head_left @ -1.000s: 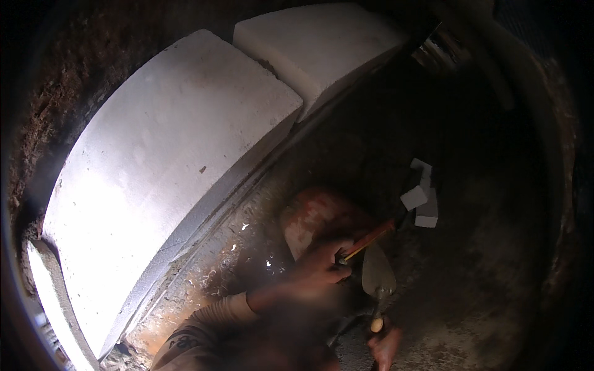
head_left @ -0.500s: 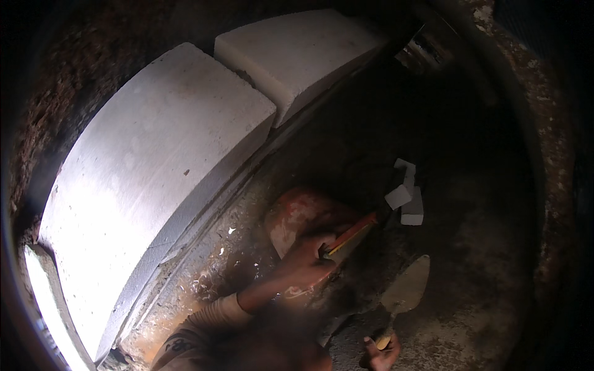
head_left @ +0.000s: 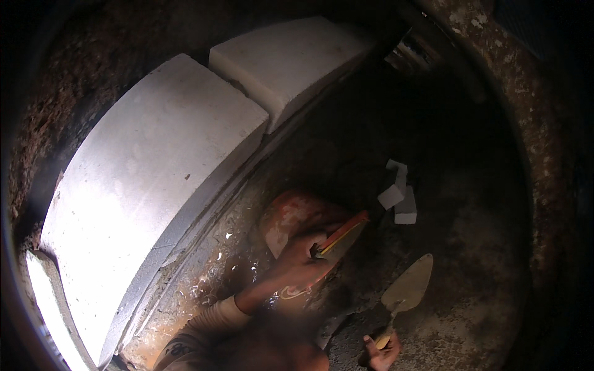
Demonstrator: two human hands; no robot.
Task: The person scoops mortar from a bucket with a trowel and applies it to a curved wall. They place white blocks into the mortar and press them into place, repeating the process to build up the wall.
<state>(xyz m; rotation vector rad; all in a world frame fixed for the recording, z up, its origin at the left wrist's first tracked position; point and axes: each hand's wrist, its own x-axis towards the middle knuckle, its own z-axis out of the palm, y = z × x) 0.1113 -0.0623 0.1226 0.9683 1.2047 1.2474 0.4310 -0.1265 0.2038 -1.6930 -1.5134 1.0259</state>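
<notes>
My left hand grips a flat, red-edged tool with a yellow strip, tilted over a wet patch of ground. Behind it lies a red object with pale stains, partly covered by my hand and too dark to name. Lower right, my right hand is closed on the light handle of a pointed trowel, whose blade points up and to the right, apart from the tool in my left hand.
Two large white blocks lie end to end along the left, with a thin slab at the near end. Several small white pieces lie right of centre. A rough, stained wall curves along the right; the upper middle is dark.
The trowel has swung out from beneath the red-edged tool to point up and right. The whole view has shifted, so most things appear further left, and more of the right wall shows.
</notes>
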